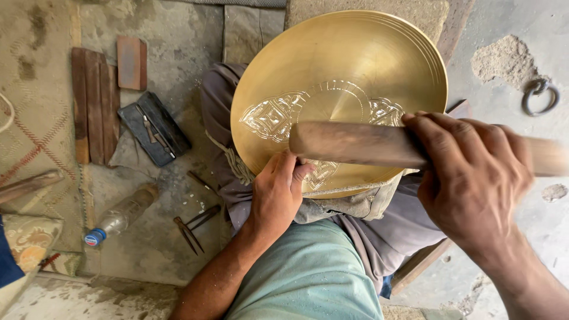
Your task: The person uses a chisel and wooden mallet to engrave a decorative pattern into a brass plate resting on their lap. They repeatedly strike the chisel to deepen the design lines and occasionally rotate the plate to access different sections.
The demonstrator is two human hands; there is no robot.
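Observation:
A large round brass plate [355, 59] with engraved patterns around its centre rests on my lap, tilted towards me. My right hand [474, 172] grips a thick wooden mallet [349, 144], held level across the plate's lower half. My left hand [277, 192] is closed at the plate's near rim, fingers pinched as if on a small tool; the tool itself is hidden under the mallet and fingers.
On the dusty floor to the left lie wooden blocks [95, 101], a dark flat case with metal tools [153, 127], a plastic bottle [121, 216] and metal dividers [192, 228]. A metal ring [540, 95] and a sand pile [504, 56] lie at the right.

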